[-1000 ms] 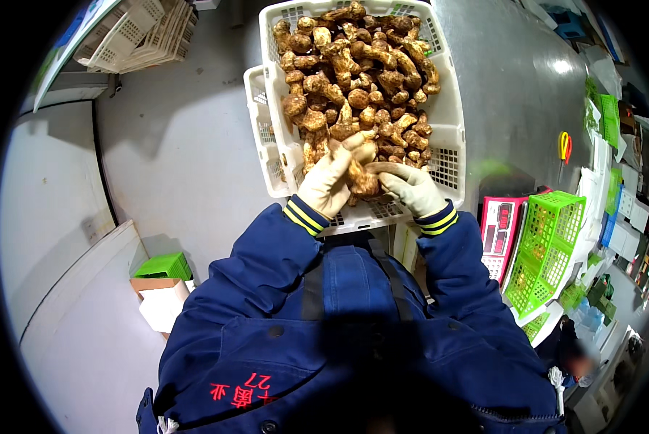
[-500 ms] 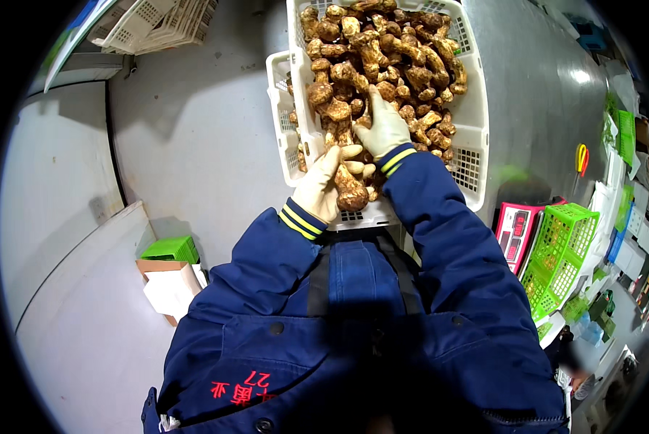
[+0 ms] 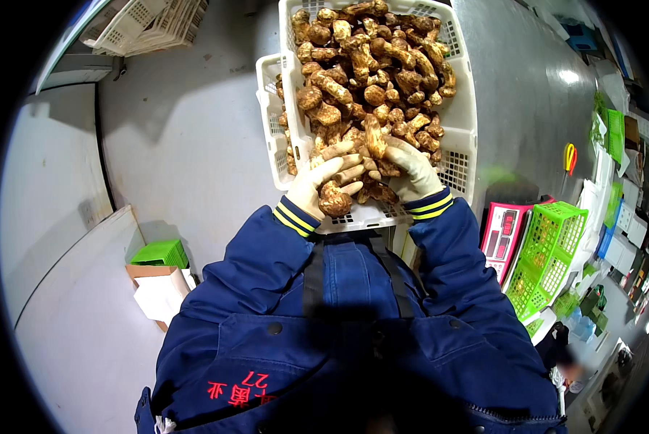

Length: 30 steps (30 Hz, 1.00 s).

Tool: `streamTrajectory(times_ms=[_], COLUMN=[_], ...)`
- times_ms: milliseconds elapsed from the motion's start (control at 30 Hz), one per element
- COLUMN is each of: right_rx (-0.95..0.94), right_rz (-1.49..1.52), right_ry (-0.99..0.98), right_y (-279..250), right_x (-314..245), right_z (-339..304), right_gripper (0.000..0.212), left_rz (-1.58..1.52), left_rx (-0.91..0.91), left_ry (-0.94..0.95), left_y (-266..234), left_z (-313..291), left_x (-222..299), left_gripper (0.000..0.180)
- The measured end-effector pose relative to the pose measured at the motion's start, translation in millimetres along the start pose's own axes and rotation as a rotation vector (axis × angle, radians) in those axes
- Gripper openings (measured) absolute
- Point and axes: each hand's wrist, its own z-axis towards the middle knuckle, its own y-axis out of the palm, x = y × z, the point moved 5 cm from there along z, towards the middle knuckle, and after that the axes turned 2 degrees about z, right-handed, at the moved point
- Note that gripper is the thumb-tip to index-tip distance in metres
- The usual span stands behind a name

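Note:
A white perforated crate (image 3: pixel 460 137) is heaped with brown, stubby mushrooms (image 3: pixel 361 54). Both hands wear pale gloves and work over its near end. My left hand (image 3: pixel 316 182) is closed loosely round a thick mushroom (image 3: pixel 334 200), its round brown cap toward me; part of the stem is behind my fingers. Close by on the right, my right hand (image 3: pixel 413 171) grips a paler mushroom (image 3: pixel 374 136), which stands nearly upright at the fingertips. Between the hands, more mushrooms lie near the crate's front wall.
A second white crate (image 3: pixel 265 108) with mushrooms sits under the left side of the first. To the right are a red-and-white scale (image 3: pixel 502 235), a green basket (image 3: pixel 549 249) and scissors (image 3: pixel 570 158). A cardboard box (image 3: pixel 158 293) and green crate (image 3: pixel 159 253) stand at left.
My right hand has drawn back from the heap toward me and to the right, and now holds a mushroom. My left hand keeps its mushroom, which has shifted slightly left.

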Motion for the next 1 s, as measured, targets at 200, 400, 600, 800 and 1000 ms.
streamTrajectory(times_ms=[200, 400, 600, 800, 1000], right_rx=[0.200, 0.349, 0.108, 0.505, 0.662], right_rz=[-0.288, -0.654, -1.146, -1.835, -1.756], right_ry=[-0.126, -0.295, -0.450, -0.536, -0.506], right_y=[-27, 2, 39, 3, -25], right_x=[6, 8, -5, -39, -49], right_z=[-5, -29, -40, 48, 81], right_gripper=[0.037, 0.032, 0.047, 0.077, 0.072], left_rz=[0.078, -0.131, -0.368, -0.205, -0.239], left_rx=[-0.005, -0.044, -0.465, -0.292, -0.304], left_ry=[-0.036, -0.087, -0.060, -0.119, -0.147], left_y=[0, 5, -1, 1, 11], left_z=[-8, -15, -11, -19, -28], left_x=[-9, -24, -23, -26, -24], left_gripper=[0.052, 0.057, 0.057, 0.046, 0.045])
